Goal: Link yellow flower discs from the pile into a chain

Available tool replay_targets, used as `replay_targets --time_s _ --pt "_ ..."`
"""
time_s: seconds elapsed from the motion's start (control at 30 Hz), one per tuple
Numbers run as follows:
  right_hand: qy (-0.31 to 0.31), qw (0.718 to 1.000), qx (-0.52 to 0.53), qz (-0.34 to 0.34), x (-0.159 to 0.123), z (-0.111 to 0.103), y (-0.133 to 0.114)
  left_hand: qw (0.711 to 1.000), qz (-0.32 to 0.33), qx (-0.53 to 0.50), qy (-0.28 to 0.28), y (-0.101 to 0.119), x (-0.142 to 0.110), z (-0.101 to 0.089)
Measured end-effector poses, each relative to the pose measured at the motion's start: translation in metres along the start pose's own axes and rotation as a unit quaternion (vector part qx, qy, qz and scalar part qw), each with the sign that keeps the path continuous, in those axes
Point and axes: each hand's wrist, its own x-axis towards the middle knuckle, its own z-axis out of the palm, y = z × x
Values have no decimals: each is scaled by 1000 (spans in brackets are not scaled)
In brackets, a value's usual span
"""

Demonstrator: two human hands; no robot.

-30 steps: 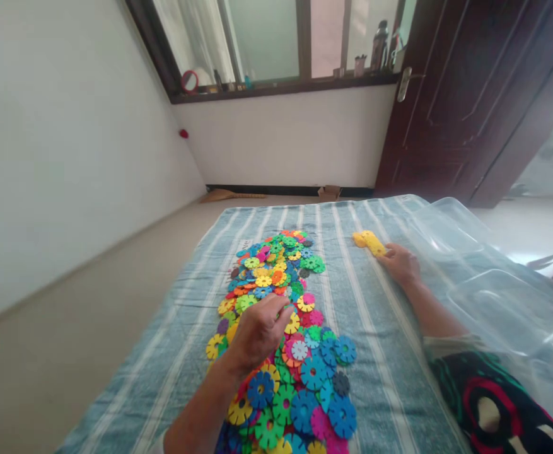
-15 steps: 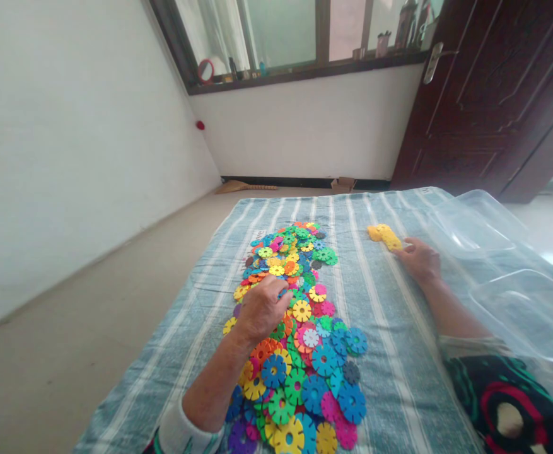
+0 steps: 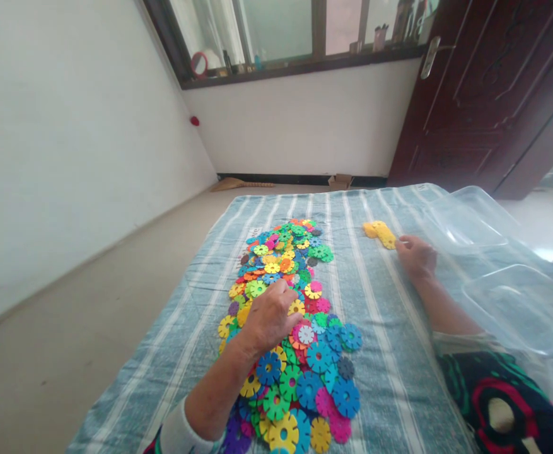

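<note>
Two hands on the go here, over a striped blue-grey cloth [image 3: 384, 353]. Left hand [image 3: 271, 315] is right over the big pile of notched plastic discs [image 3: 321, 357], fingers curled in with the thumb close to them. Can't tell if it's actually pinching a disc, since the back of the hand blocks the view. The pile runs in a long messy strip down the middle of the cloth, every colour going: blue, green, yellow, pink, orange, purple, plus the odd dark grey one and a pale one just beside the thumb.

Right hand [image 3: 417, 257] is off to the other side, fingertips right at the near end of a small group of yellow discs [image 3: 379, 233]. That lot lies overlapping on the cloth, well apart from the pile. Honestly can't tell whether the fingers are closed on the end disc or just resting by it.

Couple of clear plastic containers sit past the right arm, a farther one [image 3: 470, 221] and a nearer one [image 3: 522, 309]. Right sleeve [image 3: 498, 397] is dark with a loud pattern. Beyond the cloth: a broom [image 3: 238, 184] and a little cardboard box [image 3: 340, 182] on the floor, and a dark reddish door [image 3: 475, 107].
</note>
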Motion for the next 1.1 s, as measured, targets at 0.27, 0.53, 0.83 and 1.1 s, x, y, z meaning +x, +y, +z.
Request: replay_targets --time_s 0.27,0.53,0.83,1.1 --pt "-213 939 267 -49 -21 -27 -60 975 -53 -196 93 -1 3 -1" --pt "-565 703 376 -213 -89 -43 -143 898 -84 -408 141 8 4 1" --pt "-522 752 373 -150 -63 -33 -129 919 -45 -356 165 11 6 2" --pt "-103 941 309 91 7 -23 -36 942 0 -277 189 8 8 8"
